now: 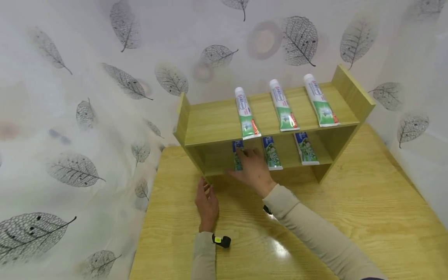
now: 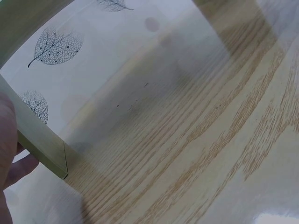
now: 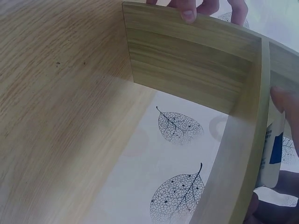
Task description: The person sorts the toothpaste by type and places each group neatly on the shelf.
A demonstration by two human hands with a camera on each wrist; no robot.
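Note:
A two-tier wooden shelf point(image 1: 217, 120) stands on a wooden table point(image 1: 367, 202). My right hand point(image 1: 253, 169) reaches into the lower tier and holds the leftmost blue-and-green toothpaste tube point(image 1: 237, 147). In the right wrist view its thumb point(image 3: 285, 100) lies on the tube point(image 3: 271, 154). My left hand point(image 1: 207, 202) is at the shelf's lower left corner and grips the front edge of the left side panel point(image 2: 42, 144). Its fingertips point(image 3: 187, 9) show over that panel point(image 3: 187, 60).
Two more tubes point(image 1: 272, 153) point(image 1: 306, 148) lie on the lower tier, and three red-and-green tubes point(image 1: 284, 105) lie on the top tier. A leaf-patterned white curtain point(image 1: 70, 116) hangs close behind and to the left. Bare tabletop stretches in front and to the right.

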